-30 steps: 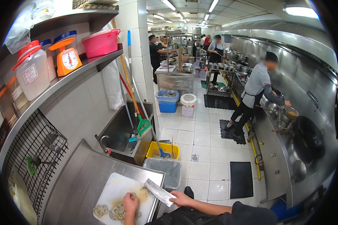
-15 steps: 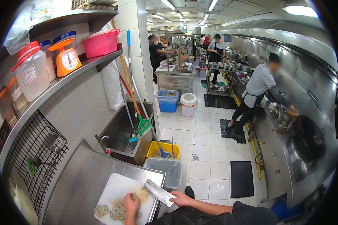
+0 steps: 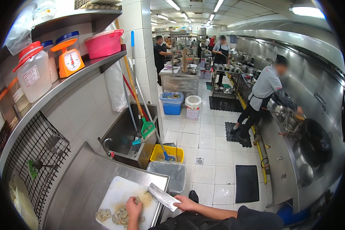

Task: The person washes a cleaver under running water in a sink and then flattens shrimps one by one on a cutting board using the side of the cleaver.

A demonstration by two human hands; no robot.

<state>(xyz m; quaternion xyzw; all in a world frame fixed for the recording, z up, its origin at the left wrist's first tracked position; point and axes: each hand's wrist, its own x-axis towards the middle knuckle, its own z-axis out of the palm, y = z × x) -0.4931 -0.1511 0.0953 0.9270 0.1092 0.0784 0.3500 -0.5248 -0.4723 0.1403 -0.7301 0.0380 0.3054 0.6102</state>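
Observation:
My right hand [image 3: 185, 203] is closed round the handle of a cleaver [image 3: 163, 196]. Its broad blade points left over the right edge of a white cutting board [image 3: 118, 188]. On the board, my left hand [image 3: 133, 208] is closed, with its fingertips round a greyish peeled shrimp [image 3: 137, 200]. A heap of peeled shrimp [image 3: 120, 217] lies beside and partly beneath that hand, and a smaller group of shrimp [image 3: 103, 214] sits at the board's left side. Wet scraps [image 3: 146, 197] are near the blade's tip.
The board rests on a steel counter [image 3: 78, 191]. Beyond its far edge stand a grey lined bin [image 3: 166, 174], a yellow bucket [image 3: 155, 154] and a sink [image 3: 120, 147]. A shelf [image 3: 71, 81] holds containers and an orange scale [image 3: 69, 61]. A co-worker [image 3: 264, 88] stands at the stoves on the right.
Both hands and the cleaver stay almost in the same place. In the background, the co-workers have shifted slightly.

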